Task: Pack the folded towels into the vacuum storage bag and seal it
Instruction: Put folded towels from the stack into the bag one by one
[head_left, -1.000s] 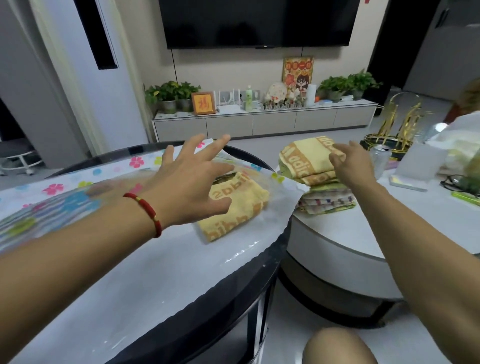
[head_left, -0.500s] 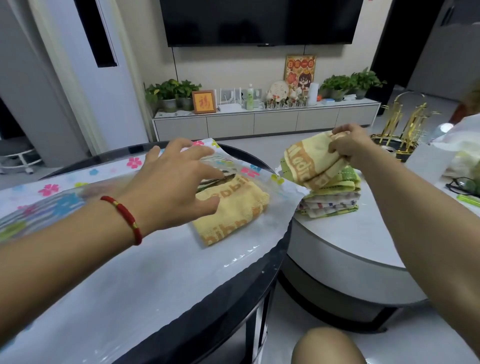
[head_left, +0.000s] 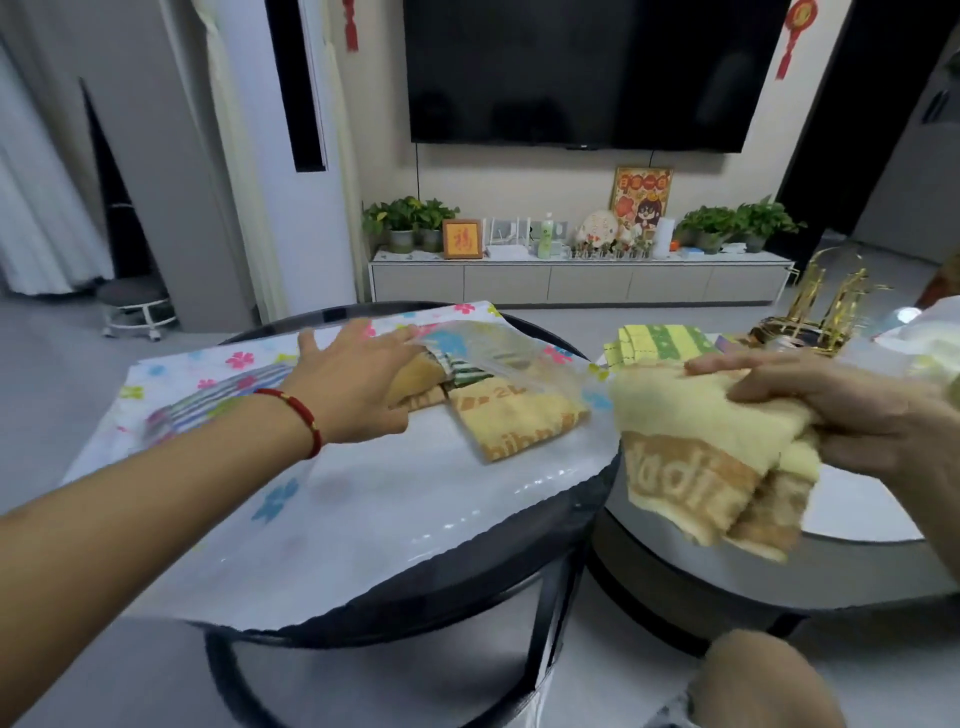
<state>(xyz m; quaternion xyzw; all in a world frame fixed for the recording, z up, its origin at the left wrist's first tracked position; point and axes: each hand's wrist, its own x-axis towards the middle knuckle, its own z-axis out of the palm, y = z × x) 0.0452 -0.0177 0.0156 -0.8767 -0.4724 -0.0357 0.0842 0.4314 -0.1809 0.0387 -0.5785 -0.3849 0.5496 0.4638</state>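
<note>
On the dark round worktop (head_left: 545, 551) lies the vacuum storage bag (head_left: 363, 499), clear over a flowered white backing, its open mouth toward the far right. Inside it sits a folded yellow towel (head_left: 519, 423) beside a striped one (head_left: 467, 371). The left hand (head_left: 358, 384), fingers straight, rests on the bag's upper layer at the mouth. The right hand (head_left: 841, 410) grips another yellow towel (head_left: 696, 457) in the air between the 2 worktops. Behind it, on the pale worktop (head_left: 857, 519), a stack of towels (head_left: 660, 343) remains.
</note>
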